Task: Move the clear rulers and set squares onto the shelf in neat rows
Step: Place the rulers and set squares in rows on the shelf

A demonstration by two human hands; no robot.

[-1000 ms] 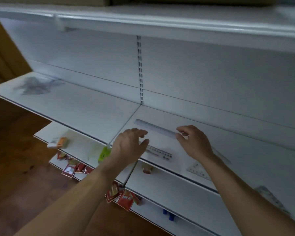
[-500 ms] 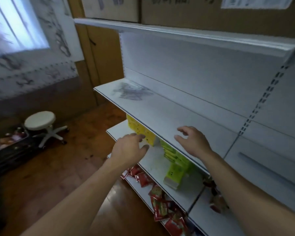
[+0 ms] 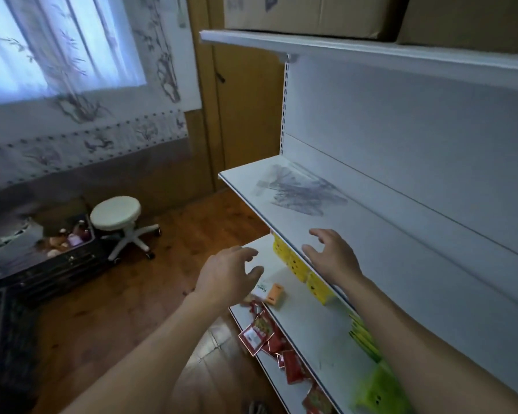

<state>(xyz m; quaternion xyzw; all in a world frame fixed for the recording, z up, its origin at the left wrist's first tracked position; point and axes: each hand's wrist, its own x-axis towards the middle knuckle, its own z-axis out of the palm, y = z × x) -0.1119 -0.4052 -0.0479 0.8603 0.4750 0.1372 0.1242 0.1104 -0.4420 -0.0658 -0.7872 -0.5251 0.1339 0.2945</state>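
Head view | left hand [image 3: 228, 273] empty, fingers loosely spread | right hand [image 3: 332, 258] likewise empty, over shelf [image 3: 371, 231] front edge | clear rulers and set squares [image 3: 296, 192] heaped ahead at shelf's left end | no neat rows in sight; most arranging seemingly left

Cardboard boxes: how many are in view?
2, both on the top shelf: the left box at its end, the right box beside it, cropped; more may lie outside the frame.
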